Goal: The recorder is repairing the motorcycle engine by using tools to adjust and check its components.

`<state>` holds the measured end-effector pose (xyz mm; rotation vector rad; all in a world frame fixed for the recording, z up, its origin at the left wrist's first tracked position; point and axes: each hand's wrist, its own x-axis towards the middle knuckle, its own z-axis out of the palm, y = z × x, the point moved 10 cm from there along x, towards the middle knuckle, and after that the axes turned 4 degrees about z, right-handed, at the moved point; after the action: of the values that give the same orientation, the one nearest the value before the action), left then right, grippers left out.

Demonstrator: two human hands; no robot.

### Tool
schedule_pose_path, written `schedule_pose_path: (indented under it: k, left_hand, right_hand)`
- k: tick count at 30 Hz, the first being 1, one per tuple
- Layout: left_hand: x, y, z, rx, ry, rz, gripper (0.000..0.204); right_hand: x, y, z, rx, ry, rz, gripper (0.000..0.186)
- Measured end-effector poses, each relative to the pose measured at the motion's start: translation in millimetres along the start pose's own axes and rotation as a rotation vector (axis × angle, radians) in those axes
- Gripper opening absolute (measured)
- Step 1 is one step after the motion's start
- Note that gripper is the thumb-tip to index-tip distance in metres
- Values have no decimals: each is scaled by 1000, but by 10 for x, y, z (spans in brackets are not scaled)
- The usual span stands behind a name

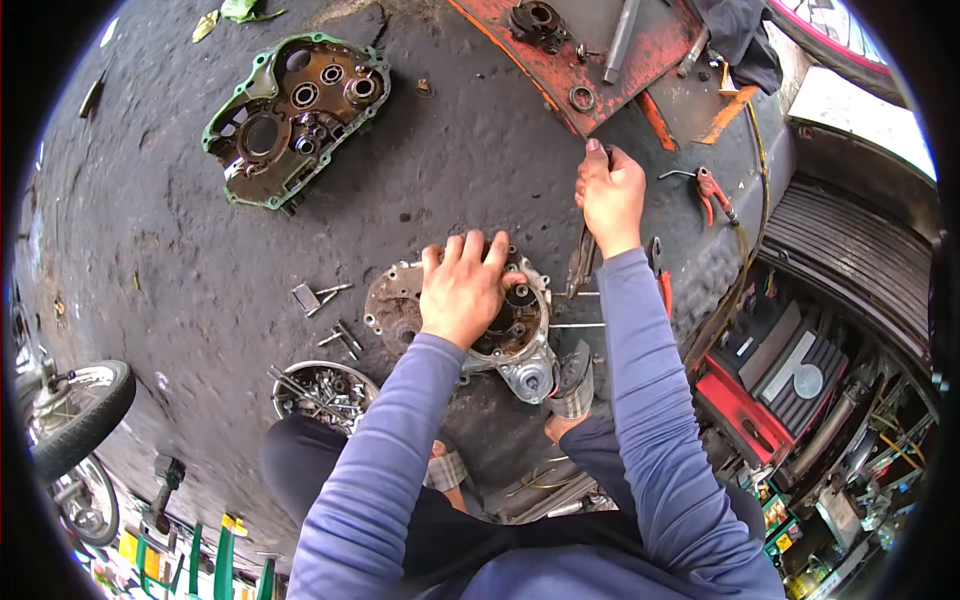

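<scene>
Left hand (462,290) presses flat, grip open, steadying the engine case (500,325) on the floor; right hand (610,195) grips pliers (582,262) beside it.

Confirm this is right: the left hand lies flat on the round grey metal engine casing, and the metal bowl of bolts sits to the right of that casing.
Not quite. The head view shows the metal bowl of bolts to the left of the round grey metal engine casing, not right. The left hand does lie flat on it.
</scene>
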<state>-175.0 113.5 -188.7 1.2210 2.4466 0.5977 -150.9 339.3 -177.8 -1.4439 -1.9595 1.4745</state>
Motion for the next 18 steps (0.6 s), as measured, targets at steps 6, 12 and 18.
schedule_pose_path:
  k: [6, 12, 18]
  left_hand:
    - [15, 3, 23, 22, -12, -11, 56]
    - [-18, -16, -1, 48, -14, -10, 57]
    - [-3, 26, 9, 58, -33, -20, 57]
  right_hand:
    - [4, 35, 29, -76, -38, -89, 34]
    - [-300, -169, -87, 80, -13, -97, 36]
    - [-18, -49, 38, -87, -46, -130, 33]
